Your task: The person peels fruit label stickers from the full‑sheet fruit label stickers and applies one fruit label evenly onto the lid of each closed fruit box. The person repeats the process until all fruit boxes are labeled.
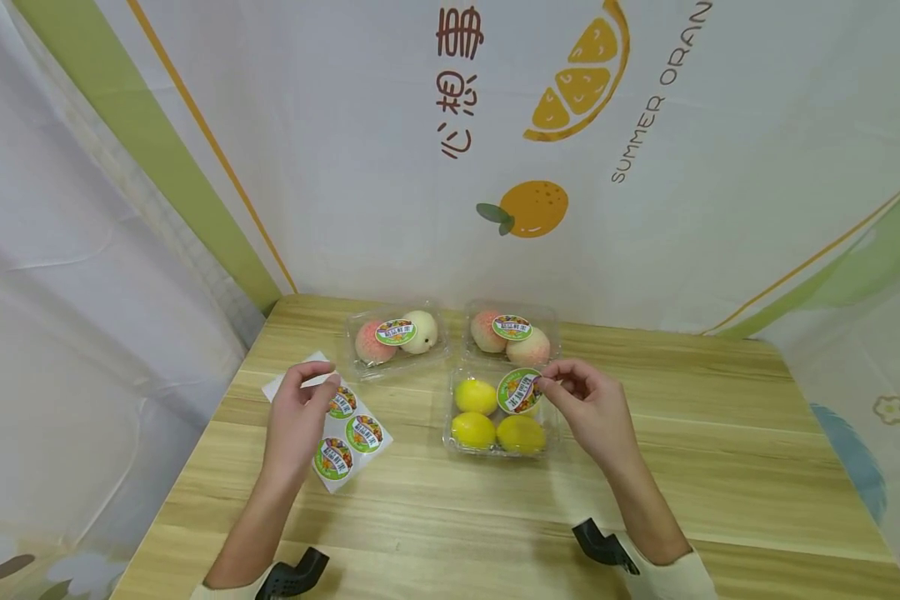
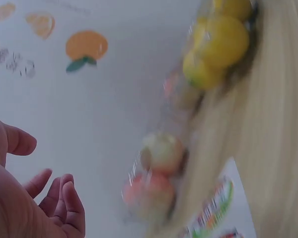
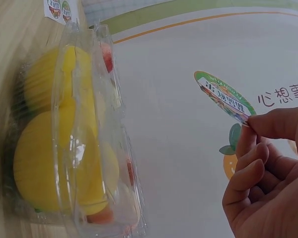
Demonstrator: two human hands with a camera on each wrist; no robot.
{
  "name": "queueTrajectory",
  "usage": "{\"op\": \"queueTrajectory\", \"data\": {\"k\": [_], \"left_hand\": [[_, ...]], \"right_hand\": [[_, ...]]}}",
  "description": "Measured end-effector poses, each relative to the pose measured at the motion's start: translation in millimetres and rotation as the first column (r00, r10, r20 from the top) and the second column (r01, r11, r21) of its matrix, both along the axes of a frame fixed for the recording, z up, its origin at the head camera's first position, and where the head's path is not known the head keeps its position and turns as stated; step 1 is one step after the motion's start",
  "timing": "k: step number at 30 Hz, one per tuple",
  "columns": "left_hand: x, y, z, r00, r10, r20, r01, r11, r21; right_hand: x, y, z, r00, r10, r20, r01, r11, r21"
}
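My right hand (image 1: 591,407) pinches a round fruit sticker (image 3: 225,97) by its edge between thumb and forefinger. In the head view the sticker overlaps a clear plastic box (image 1: 450,421) of yellow lemons (image 1: 474,430); the right wrist view shows it apart from the box lid. My left hand (image 1: 297,417) hovers over the white sticker sheet (image 1: 345,475), its fingers loosely bent with nothing between them. Several round stickers (image 1: 364,433) remain on that sheet. The left wrist view is blurred, but the left hand (image 2: 37,198) shows bare fingers there.
Behind the lemons stand two clear boxes of peaches, the left box (image 1: 360,367) and the right box (image 1: 547,321), each bearing a round sticker on its lid. A printed cloth (image 1: 360,167) hangs along the back edge of the wooden table (image 1: 435,525).
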State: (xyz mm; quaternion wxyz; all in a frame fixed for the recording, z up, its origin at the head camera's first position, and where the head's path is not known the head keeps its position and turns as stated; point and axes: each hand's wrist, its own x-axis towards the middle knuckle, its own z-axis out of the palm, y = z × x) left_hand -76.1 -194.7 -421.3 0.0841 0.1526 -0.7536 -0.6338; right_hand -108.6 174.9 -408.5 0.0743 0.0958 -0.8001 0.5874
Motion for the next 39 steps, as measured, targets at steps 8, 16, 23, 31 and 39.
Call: {"op": "queueTrajectory", "data": {"k": [8,16,23,31,39], "left_hand": [[-13.2,54.1,25.5,0.956,-0.267,-0.122,0.267,0.964,-0.021],[-29.3,96.0,26.7,0.870,-0.447,-0.207,0.425,0.894,-0.144],[-37.3,125.6,23.2,0.801,-0.550,-0.235,0.522,0.835,-0.173],[-40.5,145.1,17.0,0.799,-0.559,-0.221,0.540,0.829,-0.144],[-42.4,148.2,17.6,0.809,-0.550,-0.209,0.524,0.835,-0.169]], "right_hand": [[-1.8,-2,-3.0,1.000,0.025,0.001,-0.025,0.999,-0.044],[-3.8,-10,-6.8,0.998,0.053,-0.019,-0.055,0.993,-0.105],[-6.0,-14,-9.6,0.996,0.084,-0.041,-0.088,0.991,-0.104],[-9.0,-17,-12.4,0.994,0.096,-0.052,-0.101,0.990,-0.101],[-10.4,-18,-14.3,0.994,0.098,-0.045,-0.103,0.989,-0.110]]}}
